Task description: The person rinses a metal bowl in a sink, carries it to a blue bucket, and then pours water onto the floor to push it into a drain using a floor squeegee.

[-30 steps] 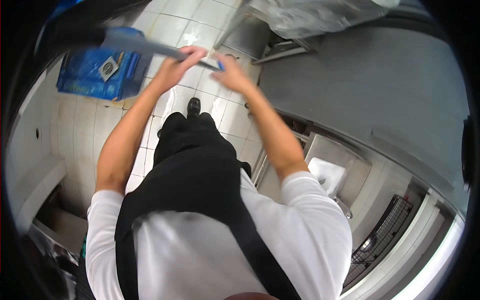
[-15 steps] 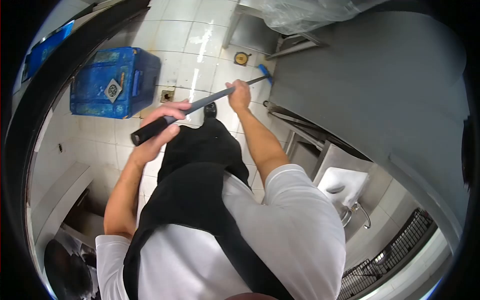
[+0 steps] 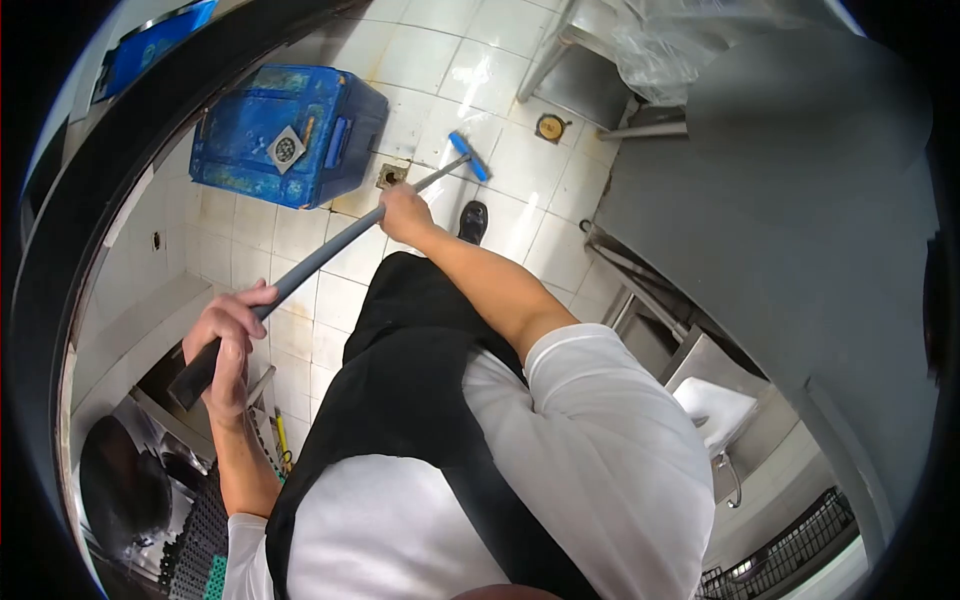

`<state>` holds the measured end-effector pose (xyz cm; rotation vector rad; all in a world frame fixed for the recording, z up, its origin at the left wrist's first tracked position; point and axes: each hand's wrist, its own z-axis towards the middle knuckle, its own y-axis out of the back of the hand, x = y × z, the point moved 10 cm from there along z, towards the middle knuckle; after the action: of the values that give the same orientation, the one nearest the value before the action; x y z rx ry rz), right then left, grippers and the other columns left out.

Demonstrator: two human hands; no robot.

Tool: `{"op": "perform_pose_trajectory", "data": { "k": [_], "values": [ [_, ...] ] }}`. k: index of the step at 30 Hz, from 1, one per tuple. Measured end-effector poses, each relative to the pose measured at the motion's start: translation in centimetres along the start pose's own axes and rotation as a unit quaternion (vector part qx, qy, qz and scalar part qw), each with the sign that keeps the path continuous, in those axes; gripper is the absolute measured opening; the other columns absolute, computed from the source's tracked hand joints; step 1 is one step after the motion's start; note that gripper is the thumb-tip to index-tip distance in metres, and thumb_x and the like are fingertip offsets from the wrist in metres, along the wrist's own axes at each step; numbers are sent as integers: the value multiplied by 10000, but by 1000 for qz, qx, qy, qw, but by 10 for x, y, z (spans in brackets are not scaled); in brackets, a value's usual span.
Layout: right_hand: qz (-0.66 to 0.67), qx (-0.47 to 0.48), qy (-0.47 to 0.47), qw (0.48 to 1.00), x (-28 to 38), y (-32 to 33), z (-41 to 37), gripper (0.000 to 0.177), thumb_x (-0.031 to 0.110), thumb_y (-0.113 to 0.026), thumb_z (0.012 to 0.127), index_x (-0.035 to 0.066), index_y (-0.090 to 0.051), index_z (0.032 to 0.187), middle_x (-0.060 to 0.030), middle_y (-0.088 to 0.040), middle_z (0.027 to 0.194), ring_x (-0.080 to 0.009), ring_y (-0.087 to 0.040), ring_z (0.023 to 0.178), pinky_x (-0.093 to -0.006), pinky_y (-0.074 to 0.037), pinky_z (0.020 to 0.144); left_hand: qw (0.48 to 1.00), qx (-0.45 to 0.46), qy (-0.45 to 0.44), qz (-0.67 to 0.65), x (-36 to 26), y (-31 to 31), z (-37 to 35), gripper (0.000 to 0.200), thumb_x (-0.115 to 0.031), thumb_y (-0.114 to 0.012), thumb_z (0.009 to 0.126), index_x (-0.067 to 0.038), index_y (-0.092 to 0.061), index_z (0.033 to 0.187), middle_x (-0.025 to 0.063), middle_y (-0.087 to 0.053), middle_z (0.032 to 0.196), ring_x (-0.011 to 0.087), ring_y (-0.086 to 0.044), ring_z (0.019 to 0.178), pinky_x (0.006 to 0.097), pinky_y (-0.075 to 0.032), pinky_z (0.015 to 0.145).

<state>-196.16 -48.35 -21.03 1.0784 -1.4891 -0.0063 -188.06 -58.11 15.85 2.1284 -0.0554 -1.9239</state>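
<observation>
A long-handled floor brush (image 3: 330, 245) slants across the view, its grey pole ending in a blue bar-shaped head (image 3: 468, 156) on the white tiles. My left hand (image 3: 228, 340) is closed around the pole near its black grip end, at the lower left. Further down the pole, my right hand (image 3: 405, 213) is wrapped round it, closer to the head. Just beyond my right hand lies a small square floor drain (image 3: 392, 176). The bristles or edge under the head cannot be made out.
A worn blue box (image 3: 262, 135) with a square drain cover (image 3: 286, 150) on it stands at the left. A round brass drain (image 3: 550, 127) is set in the floor. To the right are a large grey surface (image 3: 780, 220) and a sink (image 3: 712, 410); a wok (image 3: 125, 480) sits lower left.
The brush head has moved left across the tiles, away from the grey unit. Both hands have shifted left with the pole, my left hand also lower in view. The view has turned slightly.
</observation>
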Motion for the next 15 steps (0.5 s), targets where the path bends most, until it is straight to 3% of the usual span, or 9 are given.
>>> {"op": "perform_pose_trajectory", "data": {
  "k": [3,6,7,11,15],
  "values": [
    [-49,89,17,995,24,-18,8,144,74,-641,751,42,-685,884,-214,-639,962,-387,-598,1009,-464,-518,859,999,-12,-22,38,-16,17,-18,424,-418,-643,889,-57,-515,709,99,-560,747,349,-659,972,573,-424,1016],
    [-95,72,51,992,47,-14,27,134,77,-627,763,36,-683,877,-215,-638,1004,-384,-605,1021,-462,-520,869,997,-55,-45,5,-17,38,-35,454,-451,-648,878,-50,-514,711,104,-566,747,371,-656,996,579,-426,1007],
    [-98,72,48,991,50,-12,36,132,78,-624,769,37,-683,880,-212,-639,1004,-380,-604,1030,-462,-520,874,995,-56,-76,-18,-14,46,-42,395,-376,-633,899,-35,-529,730,130,-598,797,404,-636,1054,581,-408,1020],
    [-119,81,106,984,48,-49,84,129,86,-625,782,55,-691,888,-205,-640,1014,-369,-597,1055,-456,-518,884,994,-108,-18,14,37,66,-72,268,-215,-585,928,-2,-553,769,175,-634,921,434,-583,1140,562,-375,1048],
    [-136,108,146,974,62,-123,81,131,64,-614,775,52,-692,879,-210,-633,1027,-361,-597,1053,-438,-515,894,987,-158,5,16,67,92,-111,284,-219,-575,936,-6,-543,751,168,-633,907,417,-593,1122,552,-382,1049]
  ]
}}
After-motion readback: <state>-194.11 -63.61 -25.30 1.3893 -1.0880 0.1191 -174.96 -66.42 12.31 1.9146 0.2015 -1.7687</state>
